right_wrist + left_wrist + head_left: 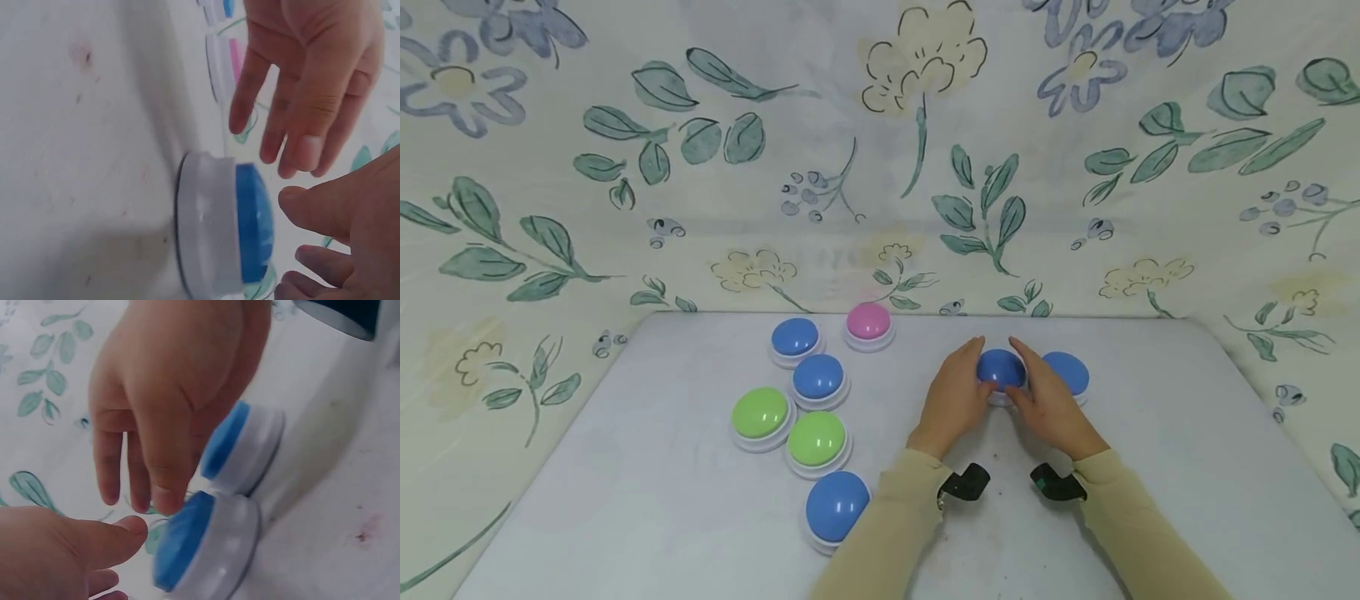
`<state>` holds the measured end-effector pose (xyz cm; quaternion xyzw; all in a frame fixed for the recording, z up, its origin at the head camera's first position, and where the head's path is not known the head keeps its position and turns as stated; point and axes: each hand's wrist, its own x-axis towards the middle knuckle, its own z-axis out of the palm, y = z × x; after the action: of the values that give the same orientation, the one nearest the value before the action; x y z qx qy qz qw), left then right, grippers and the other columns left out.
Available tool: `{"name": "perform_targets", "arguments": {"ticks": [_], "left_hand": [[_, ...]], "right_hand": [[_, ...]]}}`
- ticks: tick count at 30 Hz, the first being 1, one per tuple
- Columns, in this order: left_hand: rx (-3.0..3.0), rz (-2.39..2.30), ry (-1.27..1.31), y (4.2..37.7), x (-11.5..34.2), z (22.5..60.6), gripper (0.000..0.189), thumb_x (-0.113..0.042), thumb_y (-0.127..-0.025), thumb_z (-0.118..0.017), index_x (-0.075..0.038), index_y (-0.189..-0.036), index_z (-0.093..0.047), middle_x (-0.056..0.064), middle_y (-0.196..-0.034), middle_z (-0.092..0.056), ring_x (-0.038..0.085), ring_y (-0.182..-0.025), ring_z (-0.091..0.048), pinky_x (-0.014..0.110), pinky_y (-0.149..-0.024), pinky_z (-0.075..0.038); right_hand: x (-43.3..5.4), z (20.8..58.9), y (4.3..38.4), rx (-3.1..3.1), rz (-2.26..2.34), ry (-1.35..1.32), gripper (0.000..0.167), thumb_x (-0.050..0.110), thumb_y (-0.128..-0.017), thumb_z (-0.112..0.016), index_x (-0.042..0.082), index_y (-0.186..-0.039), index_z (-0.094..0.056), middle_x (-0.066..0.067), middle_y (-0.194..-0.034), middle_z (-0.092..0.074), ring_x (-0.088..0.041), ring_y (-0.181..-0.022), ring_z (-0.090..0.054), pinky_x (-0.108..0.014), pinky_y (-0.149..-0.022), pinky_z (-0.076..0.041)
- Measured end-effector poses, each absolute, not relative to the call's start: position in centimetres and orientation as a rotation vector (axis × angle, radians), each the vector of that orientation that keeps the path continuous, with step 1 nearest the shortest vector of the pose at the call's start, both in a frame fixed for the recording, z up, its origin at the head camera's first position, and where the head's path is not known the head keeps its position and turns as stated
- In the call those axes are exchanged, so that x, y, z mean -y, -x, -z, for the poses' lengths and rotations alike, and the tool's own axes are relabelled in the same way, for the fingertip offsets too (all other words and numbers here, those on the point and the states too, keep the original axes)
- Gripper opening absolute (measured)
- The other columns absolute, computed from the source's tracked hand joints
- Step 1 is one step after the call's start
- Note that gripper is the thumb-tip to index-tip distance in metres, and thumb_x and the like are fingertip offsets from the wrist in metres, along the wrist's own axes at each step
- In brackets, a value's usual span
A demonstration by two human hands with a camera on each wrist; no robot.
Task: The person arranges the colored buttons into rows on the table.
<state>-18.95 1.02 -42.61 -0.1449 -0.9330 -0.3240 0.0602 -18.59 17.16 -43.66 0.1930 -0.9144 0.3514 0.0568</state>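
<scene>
A blue push button [1001, 367] with a domed top and white round base sits on the white table between my two hands. My left hand [953, 393] is at its left side and my right hand [1049, 405] at its right, thumbs towards each other. In the left wrist view, the fingers of the left hand [56, 556] and right hand [175, 381] hover over the blue dome. The right wrist view shows a gap between the dome [255, 225] and the right hand [356, 225]. A second blue button [1067, 372] stands just right, partly behind the right hand.
Left of the arms stand a pink button [868, 322], two green buttons [760, 413] and several blue ones, the nearest blue button [837, 505] partly covered by the left sleeve [887, 525]. Flower-patterned cloth [820, 125] rises behind the table [647, 517].
</scene>
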Motion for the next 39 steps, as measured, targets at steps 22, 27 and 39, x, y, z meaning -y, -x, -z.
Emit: {"name": "perform_targets", "arguments": {"ticks": [22,27,39], "left_hand": [[2.718,0.958,0.539,15.3,7.2,36.7,0.065,-0.023,-0.097,-0.068,-0.005,-0.153,-0.04,0.012,-0.154,-0.046,0.028,-0.143,-0.041,0.043,-0.117,-0.036],[2.711,0.914,0.499,13.9,9.6,36.3,0.065,-0.026,-0.097,-0.069,-0.007,-0.153,-0.042,0.011,-0.153,-0.047,0.03,-0.142,-0.042,0.046,-0.116,-0.037],[2.731,0.871,0.404,10.1,14.1,36.9,0.064,-0.024,-0.094,-0.073,-0.008,-0.15,-0.046,0.013,-0.147,-0.053,0.033,-0.135,-0.05,0.052,-0.109,-0.044]], "right_hand": [[-14.1,40.7,15.7,2.608,-1.2,-0.736,0.075,0.004,-0.094,-0.068,-0.004,-0.155,-0.026,-0.022,-0.157,-0.036,-0.041,-0.143,-0.036,-0.059,-0.114,-0.034],[-13.3,40.3,15.0,2.619,-1.223,-0.78,0.077,0.005,-0.093,-0.069,0.0,-0.156,-0.026,-0.02,-0.158,-0.035,-0.038,-0.145,-0.033,-0.059,-0.116,-0.032],[-10.4,40.4,12.7,2.618,-1.207,-0.891,0.075,0.012,-0.093,-0.072,0.005,-0.155,-0.032,-0.013,-0.156,-0.04,-0.033,-0.142,-0.04,-0.056,-0.114,-0.037]]}}
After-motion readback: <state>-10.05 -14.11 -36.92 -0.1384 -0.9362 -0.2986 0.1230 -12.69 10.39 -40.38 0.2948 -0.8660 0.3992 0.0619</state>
